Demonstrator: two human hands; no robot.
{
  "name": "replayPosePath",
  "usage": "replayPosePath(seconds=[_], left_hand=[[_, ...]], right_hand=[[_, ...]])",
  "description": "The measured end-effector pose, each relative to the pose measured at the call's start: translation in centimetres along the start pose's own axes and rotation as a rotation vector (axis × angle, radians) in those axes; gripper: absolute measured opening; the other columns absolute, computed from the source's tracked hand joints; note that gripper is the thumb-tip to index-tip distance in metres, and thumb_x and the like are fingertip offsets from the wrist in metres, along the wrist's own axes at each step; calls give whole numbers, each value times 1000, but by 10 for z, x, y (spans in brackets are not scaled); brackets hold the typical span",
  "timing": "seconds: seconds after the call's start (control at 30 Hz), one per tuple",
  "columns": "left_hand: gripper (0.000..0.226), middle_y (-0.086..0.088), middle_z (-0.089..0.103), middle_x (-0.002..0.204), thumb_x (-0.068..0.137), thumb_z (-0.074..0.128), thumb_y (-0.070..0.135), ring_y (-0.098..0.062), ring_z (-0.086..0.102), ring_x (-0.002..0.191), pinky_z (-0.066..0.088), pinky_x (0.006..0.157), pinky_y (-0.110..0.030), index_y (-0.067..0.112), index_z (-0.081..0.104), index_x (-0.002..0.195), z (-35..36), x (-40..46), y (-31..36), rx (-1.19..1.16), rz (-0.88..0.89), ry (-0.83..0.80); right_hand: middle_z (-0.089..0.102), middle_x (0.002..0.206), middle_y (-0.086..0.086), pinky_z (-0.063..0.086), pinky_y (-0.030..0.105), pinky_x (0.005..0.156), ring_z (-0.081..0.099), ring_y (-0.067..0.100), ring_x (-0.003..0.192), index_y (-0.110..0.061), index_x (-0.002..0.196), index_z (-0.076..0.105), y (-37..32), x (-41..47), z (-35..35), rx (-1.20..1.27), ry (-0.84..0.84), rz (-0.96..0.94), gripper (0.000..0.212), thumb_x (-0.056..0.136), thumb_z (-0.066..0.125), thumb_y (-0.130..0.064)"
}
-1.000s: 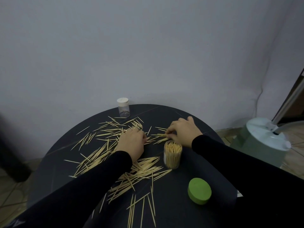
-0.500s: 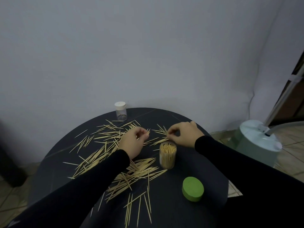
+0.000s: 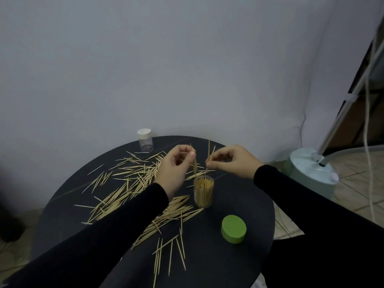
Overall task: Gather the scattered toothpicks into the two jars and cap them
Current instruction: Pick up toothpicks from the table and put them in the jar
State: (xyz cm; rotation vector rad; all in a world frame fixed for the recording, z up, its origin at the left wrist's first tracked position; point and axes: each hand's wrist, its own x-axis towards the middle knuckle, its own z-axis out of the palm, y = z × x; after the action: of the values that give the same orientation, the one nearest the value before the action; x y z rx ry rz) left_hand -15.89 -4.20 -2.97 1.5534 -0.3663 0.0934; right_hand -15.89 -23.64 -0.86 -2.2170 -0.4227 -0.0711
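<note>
While most of the thin, pale wooden toothpicks [image 3: 133,183] are still lying strewn across the round black tabletop [image 3: 239,196], both hands are now raised off the surface, where a second ago they were pressed down among the sticks. The left hand [image 3: 173,169] is pinching a small upright bunch between thumb and fingertips, and the right hand [image 3: 232,161] is pinching a few more, with the points standing up above its fingers. Both bunches are hovering just above and behind the open clear plastic jar [image 3: 203,191], which is already looking packed nearly to its mouth. That lift is suggesting the pick-up is done and the drop into the jar is coming next. The thick round green lid [image 3: 234,229] is lying apart on the table, nearer the person, so this jar is not yet capped. The second small clear jar with a white cap [image 3: 145,140] is standing at the table's far edge, closed and apparently empty. Judging by the spread remaining, the gathering is far from finished, and that far jar will probably need opening soon.
</note>
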Motion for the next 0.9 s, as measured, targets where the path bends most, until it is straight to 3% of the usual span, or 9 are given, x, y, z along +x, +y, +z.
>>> replayPosePath(seconds=[0.17, 0.33, 0.47, 0.53, 0.6, 0.73, 0.9], left_hand=[[10, 2, 63, 91, 92, 57, 12, 0, 60, 80, 50, 71, -11, 17, 63, 99, 4, -10, -11, 25, -39, -16], [11, 1, 64, 97, 91, 60, 18, -4, 61, 86, 49, 68, -12, 19, 65, 101, 1, -12, -18, 133, -84, -67], [12, 3, 65, 96, 90, 62, 22, 7, 59, 80, 46, 64, -8, 19, 68, 100, -4, -13, -18, 232, -86, -100], [10, 6, 64, 89, 90, 63, 19, 14, 55, 71, 43, 61, -3, 16, 69, 97, -4, -16, -17, 284, -28, -86], [9, 9, 64, 87, 90, 63, 17, 16, 54, 71, 42, 63, -3, 18, 69, 96, -5, -17, -17, 337, 31, -88], [8, 14, 65, 87, 89, 63, 24, 13, 54, 80, 41, 70, -10, 27, 67, 95, -7, -15, -21, 482, 105, -117], [11, 15, 63, 96, 87, 66, 30, 2, 56, 96, 47, 88, -28, 40, 66, 91, -4, -12, -25, 468, 76, -131]], right_hand=[[72, 87, -1, 52, 31, 85, 65, 13, 87, -24, 85, 74, 6, 1, 4, -60, -157, 53, 8, 80, 74, -30], [67, 91, -10, 43, 23, 77, 58, 5, 88, -29, 91, 71, 12, 5, 7, -148, -217, 92, 13, 80, 74, -35], [69, 98, -3, 49, 37, 78, 60, 20, 92, -32, 97, 72, 15, 6, 5, -149, -203, 75, 26, 75, 73, -46], [68, 95, -7, 49, 28, 73, 60, 9, 86, -32, 102, 69, 15, 5, 4, -141, -222, 82, 31, 75, 75, -45], [65, 91, -12, 39, 14, 68, 56, -4, 78, -32, 109, 64, 14, 5, 2, -140, -260, 109, 40, 72, 79, -41], [64, 95, -13, 34, 12, 67, 53, -6, 77, -31, 120, 60, 15, 6, 4, -211, -329, 162, 57, 69, 81, -41], [65, 105, -6, 39, 17, 71, 56, 3, 91, -28, 117, 64, 15, 9, 8, -234, -346, 148, 53, 69, 81, -43]])
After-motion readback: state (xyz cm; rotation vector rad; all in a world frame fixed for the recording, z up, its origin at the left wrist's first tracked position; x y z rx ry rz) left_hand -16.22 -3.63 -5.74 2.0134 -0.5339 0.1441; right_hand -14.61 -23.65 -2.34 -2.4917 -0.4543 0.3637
